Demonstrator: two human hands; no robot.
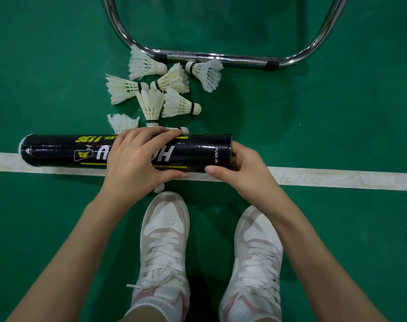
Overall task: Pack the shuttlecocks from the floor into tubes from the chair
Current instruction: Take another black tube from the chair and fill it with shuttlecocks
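Nearest to the camera two white sneakers (162, 249) are seen on the green floor (47, 217), laces tied, toes pointing twd the hands. Above them both forearms are stretched fwd.

A black tube (58, 151) is held horizontally betw. the hands, over a white court line (337, 178). The left hand (140, 156) is wrapped around the middle of the tube: fingers are curled over the top, the thumb is pressed under the near side. The right hand (242, 169) is closed around the right end of the tube, w/ the thumb on the near side close to the words "PUSH IN"; the fingers are curled behind the end and what they touch there cannot be told. The tube's other end is far to the left of the left hand, w/ a white rim visible.

Just beyond the left hand a group of white feather shuttlecocks (172, 81) is lying on the floor, approx. nine, pointing in diff. directions, some touching each other. One shuttlecock (122, 123) is partly hidden behind the left hand's knuckles. One more white cork tip (159, 188) is seen below the left hand, near the left sneaker's toe.

Beyond the shuttlecocks, far from both hands, a chrome chair frame (221, 57) is resting on the floor, a bent tube w/ black pads. The seat is not in view.
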